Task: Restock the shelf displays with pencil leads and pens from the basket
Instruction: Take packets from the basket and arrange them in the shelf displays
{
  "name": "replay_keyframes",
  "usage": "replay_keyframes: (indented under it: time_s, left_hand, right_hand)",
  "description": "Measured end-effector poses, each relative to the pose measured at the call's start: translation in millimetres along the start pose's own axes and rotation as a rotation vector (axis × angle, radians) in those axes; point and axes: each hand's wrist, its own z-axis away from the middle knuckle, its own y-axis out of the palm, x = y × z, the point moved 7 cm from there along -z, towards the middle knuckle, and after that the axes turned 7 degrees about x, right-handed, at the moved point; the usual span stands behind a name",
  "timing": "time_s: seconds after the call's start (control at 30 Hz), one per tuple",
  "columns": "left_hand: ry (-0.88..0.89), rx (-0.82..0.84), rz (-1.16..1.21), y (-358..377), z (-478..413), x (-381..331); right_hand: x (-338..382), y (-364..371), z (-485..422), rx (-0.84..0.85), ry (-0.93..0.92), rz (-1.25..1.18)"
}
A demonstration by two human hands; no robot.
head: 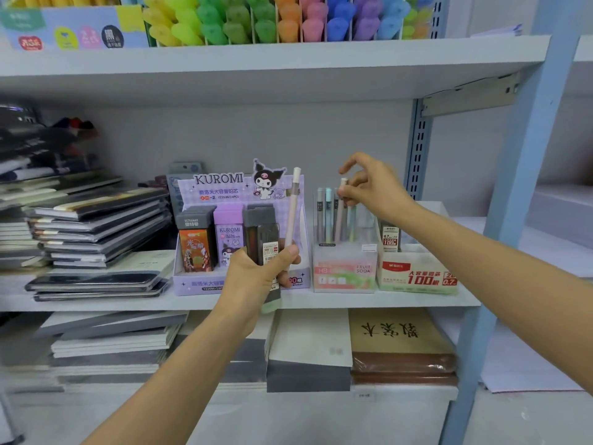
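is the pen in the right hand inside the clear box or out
Mostly in: the pen stands down inside the clear box, its cap pinched by the right hand.

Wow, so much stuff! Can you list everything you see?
Highlighters: many, rainbow colours, top shelf.
Kuromi box: one, purple, middle shelf.
Lead cases: two, orange and purple, inside Kuromi box.
Clear holder: one, pink-green label, right of Kuromi box.
Slim tubes: several, pastel, standing in clear holder.
Lead box: one, white with red print, right of clear holder.
Notebooks: many, mostly dark, stacked left on middle shelf.
Paper pads: several, grey, white, brown, bottom shelf.
Left hand: one, holds pink tube and dark case.
Right hand: one, fingers pinch capped tube above clear holder.
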Motion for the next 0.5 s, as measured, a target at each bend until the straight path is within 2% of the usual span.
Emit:
replay_keyframes:
  time_s: [0.13, 0.23, 0.3, 0.37, 0.4, 0.5]
  left_hand:
    - [-0.007, 0.028, 0.002, 2.3, 3.1, -1.3]
    - [-0.012, 0.045, 0.033, 4.5, 5.1, -3.9]
    - [-0.010, 0.074, 0.053, 7.0, 6.8, -6.1]
    - [-0.002, 0.119, 0.065, 10.6, 9.3, -8.4]
    - [0.004, 0.141, 0.064, 12.6, 10.5, -9.5]
    - [0.020, 0.203, 0.062, 20.1, 13.0, -11.3]
  right_hand:
    - [5.9, 1.6, -3.3, -0.099, -0.042, 0.222]
    - [5.6, 7.7, -3.3, -0.080, -0.015, 0.390]
    - [7.2, 7.0, -1.6, -0.057, 0.006, 0.412]
    - [13.3, 0.3, 3.5, -0.087, 0.015, 0.253]
    - [16.2, -1.7, 8.1, -0.087, 0.025, 0.071]
    - [30.2, 10.3, 23.8, 0.129, 0.052, -0.531]
